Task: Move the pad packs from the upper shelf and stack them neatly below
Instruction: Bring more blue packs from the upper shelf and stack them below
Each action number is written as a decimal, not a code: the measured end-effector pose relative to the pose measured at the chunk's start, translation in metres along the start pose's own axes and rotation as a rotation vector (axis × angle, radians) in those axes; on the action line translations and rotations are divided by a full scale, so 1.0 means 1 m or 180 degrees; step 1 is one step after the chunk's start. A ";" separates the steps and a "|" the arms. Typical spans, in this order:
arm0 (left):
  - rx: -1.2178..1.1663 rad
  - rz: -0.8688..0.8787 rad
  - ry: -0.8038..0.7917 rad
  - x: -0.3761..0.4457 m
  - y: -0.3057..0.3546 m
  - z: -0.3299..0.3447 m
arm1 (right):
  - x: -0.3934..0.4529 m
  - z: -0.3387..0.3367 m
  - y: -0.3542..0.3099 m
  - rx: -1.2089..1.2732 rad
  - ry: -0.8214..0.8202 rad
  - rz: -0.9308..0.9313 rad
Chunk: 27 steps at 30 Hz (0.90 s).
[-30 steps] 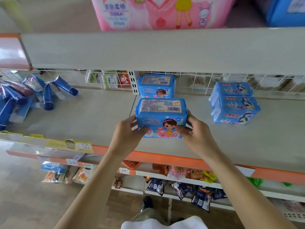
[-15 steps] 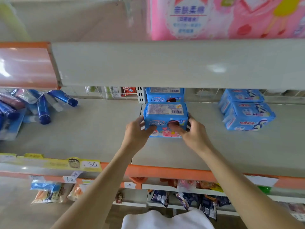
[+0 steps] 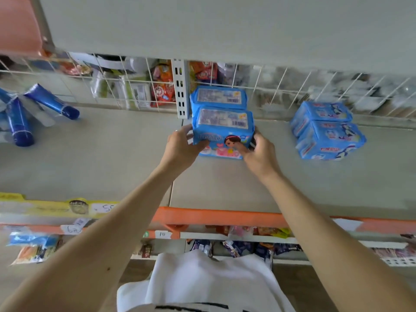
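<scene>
A blue pad pack (image 3: 222, 131) with a cartoon girl on its front stands on the grey shelf (image 3: 112, 167), right in front of a second identical pack (image 3: 218, 96) by the wire back. My left hand (image 3: 182, 147) grips the front pack's left end and my right hand (image 3: 258, 154) grips its right end, thumb on the front face. Two more blue pad packs (image 3: 326, 136) lie stacked at the right of the same shelf.
Blue tubes (image 3: 51, 102) lie at the shelf's left. A wire grid (image 3: 292, 86) with a slotted upright (image 3: 181, 88) backs the shelf. The underside of the upper shelf (image 3: 225, 25) hangs overhead. An orange rail (image 3: 225, 217) edges the front, with snack packets on lower shelves.
Both hands have pushed the pack backward along the shelf until it sits against the rear pack. The camera has tilted down, so the pink pack on the upper shelf is out of sight.
</scene>
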<state>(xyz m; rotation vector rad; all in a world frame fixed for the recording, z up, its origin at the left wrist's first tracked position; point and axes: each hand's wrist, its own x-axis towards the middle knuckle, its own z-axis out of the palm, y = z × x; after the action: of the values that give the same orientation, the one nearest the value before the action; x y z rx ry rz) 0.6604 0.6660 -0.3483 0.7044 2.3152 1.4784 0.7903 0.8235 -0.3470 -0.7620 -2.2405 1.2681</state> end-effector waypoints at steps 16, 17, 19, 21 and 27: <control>0.0466 0.0127 -0.0481 0.035 0.004 -0.023 | 0.014 0.012 0.003 0.0028 0.0083 -0.0022; 0.0539 0.0173 -0.0492 0.036 0.005 -0.024 | 0.015 0.012 0.003 0.0026 0.0091 -0.0013; 0.0620 0.0253 -0.0493 0.039 0.005 -0.023 | 0.018 0.012 0.003 0.0014 0.0078 -0.0009; 0.0664 0.0295 -0.0485 0.041 0.006 -0.021 | 0.021 0.011 0.002 -0.0042 0.0035 -0.0001; 0.0768 0.0362 -0.0454 0.043 0.006 -0.019 | 0.022 0.015 0.006 0.0028 0.0107 0.0028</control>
<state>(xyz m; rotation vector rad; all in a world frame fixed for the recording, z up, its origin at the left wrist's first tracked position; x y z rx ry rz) 0.6164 0.6776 -0.3346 0.9867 2.3997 1.1600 0.7658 0.8315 -0.3569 -0.7851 -2.2060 1.2591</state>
